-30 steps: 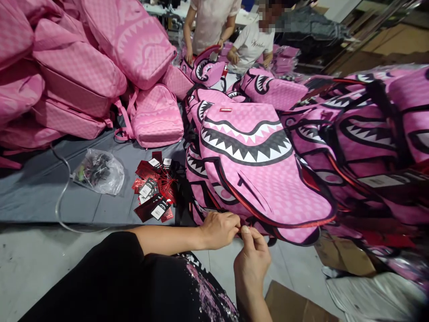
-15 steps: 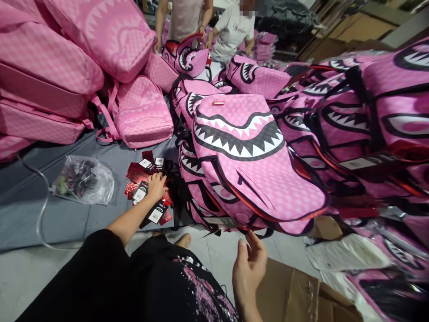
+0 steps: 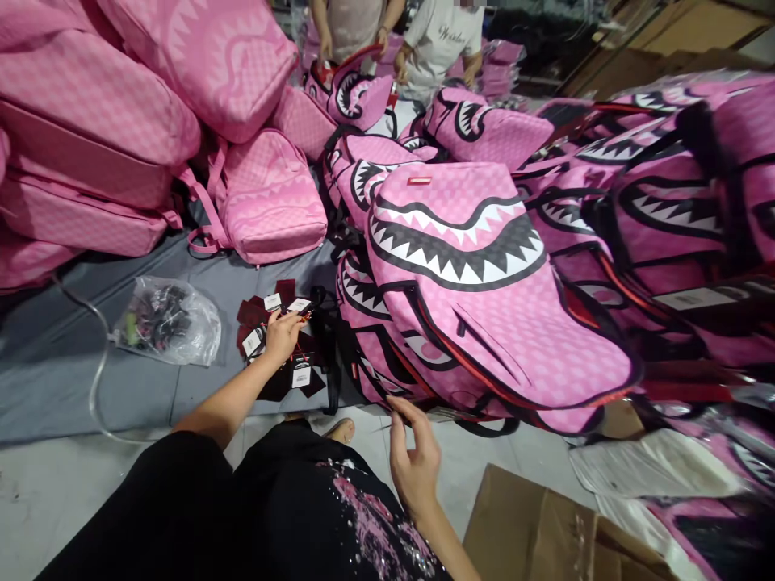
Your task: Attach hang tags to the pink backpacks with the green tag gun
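My left hand (image 3: 283, 335) is over a pile of dark red hang tags (image 3: 284, 289) on the grey-covered table. Its fingers are closed at the tags' cords, near a white label; the fingertips are partly hidden. My right hand (image 3: 416, 456) hovers by the table's front edge, just below a large pink backpack (image 3: 460, 242), thumb and fingers apart, with nothing visible in it. The backpack lies on other bags, its shark-mouth print facing up. Black straps (image 3: 327, 339) hang between the tags and the bags.
Paler pink backpacks (image 3: 275, 198) are heaped at the left. A clear plastic bag (image 3: 169, 323) with dark contents lies on the table. More shark-print bags (image 3: 659, 214) crowd the right. A cardboard box (image 3: 545, 524) stands on the floor. Two people (image 3: 445, 44) handle bags across the table.
My right hand has moved left along the underside of the backpack. My left hand has stayed at the tags, and some tags have shifted. The view has turned slightly.
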Demonstrator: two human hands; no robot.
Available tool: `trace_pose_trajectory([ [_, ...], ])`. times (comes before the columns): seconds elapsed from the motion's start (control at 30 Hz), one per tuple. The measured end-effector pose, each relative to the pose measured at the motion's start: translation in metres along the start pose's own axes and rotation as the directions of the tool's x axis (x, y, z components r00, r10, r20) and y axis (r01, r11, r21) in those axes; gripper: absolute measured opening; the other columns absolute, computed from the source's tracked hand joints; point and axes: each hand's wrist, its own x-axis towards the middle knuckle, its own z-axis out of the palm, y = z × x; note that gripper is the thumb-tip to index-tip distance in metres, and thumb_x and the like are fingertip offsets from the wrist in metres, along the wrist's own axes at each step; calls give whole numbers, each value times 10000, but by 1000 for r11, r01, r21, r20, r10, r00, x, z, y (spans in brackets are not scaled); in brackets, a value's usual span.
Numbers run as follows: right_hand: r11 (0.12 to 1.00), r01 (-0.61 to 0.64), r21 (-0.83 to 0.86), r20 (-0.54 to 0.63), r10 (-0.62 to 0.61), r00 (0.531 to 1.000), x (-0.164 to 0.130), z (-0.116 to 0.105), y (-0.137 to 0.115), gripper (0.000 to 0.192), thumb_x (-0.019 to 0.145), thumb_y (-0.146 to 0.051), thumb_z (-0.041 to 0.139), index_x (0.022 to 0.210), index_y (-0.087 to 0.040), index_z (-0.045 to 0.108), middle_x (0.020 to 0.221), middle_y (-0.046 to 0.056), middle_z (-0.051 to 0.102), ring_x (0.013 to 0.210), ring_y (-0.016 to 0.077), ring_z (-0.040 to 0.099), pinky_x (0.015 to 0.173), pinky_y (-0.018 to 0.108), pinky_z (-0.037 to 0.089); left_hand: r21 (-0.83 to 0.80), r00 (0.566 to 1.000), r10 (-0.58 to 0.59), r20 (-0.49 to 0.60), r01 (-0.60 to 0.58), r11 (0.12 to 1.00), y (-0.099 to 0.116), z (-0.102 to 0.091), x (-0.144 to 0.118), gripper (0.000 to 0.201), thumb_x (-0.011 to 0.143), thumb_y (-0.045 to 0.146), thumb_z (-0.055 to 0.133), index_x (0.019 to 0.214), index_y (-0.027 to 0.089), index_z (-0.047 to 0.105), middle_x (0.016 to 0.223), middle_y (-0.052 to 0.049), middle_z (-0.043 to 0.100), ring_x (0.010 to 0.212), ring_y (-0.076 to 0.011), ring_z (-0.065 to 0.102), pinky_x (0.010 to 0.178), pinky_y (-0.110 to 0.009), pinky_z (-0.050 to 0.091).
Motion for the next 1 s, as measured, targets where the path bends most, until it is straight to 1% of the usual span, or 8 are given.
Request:
trace_pose_trajectory([
  [0.13,979,54,195,131,-80,988,58,34,-33,174,932,-202,582,1040,-223,718,1011,74,736,964,201,680,880,378,550,-109,993,69,-97,-79,991,45,-54,-10,239,936,227,555,755,231,711,922,4,770,970,-169,691,1145,-486,337],
  [0.23,936,-32,351,157,-25,987,97,52,-65,186,897,-262,637,1045,-224,743,1078,84,730,1038,217,666,934,394,537,-181,978,164,-131,-186,966,87,-84,-21,252,931,232,560,722,235,702,849,26,757,898,-145,690,1129,-454,351],
  [0.4,820,-138,556,147,67,987,102,45,-87,147,871,-282,670,974,-223,756,1143,87,703,1099,212,643,999,404,514,-301,921,332,-201,-381,874,142,-97,-47,223,897,138,538,753,220,687,794,19,742,791,-131,686,1040,-440,413],
  [0.57,695,-422,582,343,260,903,64,-3,-72,236,876,-373,682,1053,-240,763,1321,112,649,1229,264,596,1057,474,478,-392,869,464,-175,-493,777,177,-84,-67,210,882,109,539,734,206,653,728,27,731,739,-130,675,977,-419,440],
  [0.63,655,-486,579,358,331,873,52,-24,-72,266,840,-385,724,1069,-258,764,1385,108,608,1268,284,573,1067,490,470,-452,854,498,-149,-507,734,192,-80,-74,217,878,106,544,706,202,635,703,34,721,710,-121,667,951,-400,451],
  [0.77,662,-413,626,239,342,909,35,-62,-76,290,863,-420,695,1101,-267,757,1400,105,597,1313,276,539,1121,503,412,-532,805,570,-164,-559,636,229,-72,-86,163,882,99,568,770,194,640,806,19,747,756,-122,678,974,-404,429],
  [0.9,796,-386,466,172,347,922,14,-117,-69,337,869,-432,686,1142,-243,743,1356,116,623,1311,254,538,1137,463,395,-562,745,658,-109,-593,577,272,-50,-101,152,896,108,569,805,205,642,760,34,717,725,-120,661,963,-408,420],
  [1.0,907,-281,314,-86,322,943,-11,-173,-59,364,810,-403,752,1132,-235,728,1145,80,698,1069,202,649,955,345,521,-568,667,742,-68,-637,520,310,-26,-120,123,904,134,592,815,206,636,783,37,720,742,-120,672,977,-416,395],
])
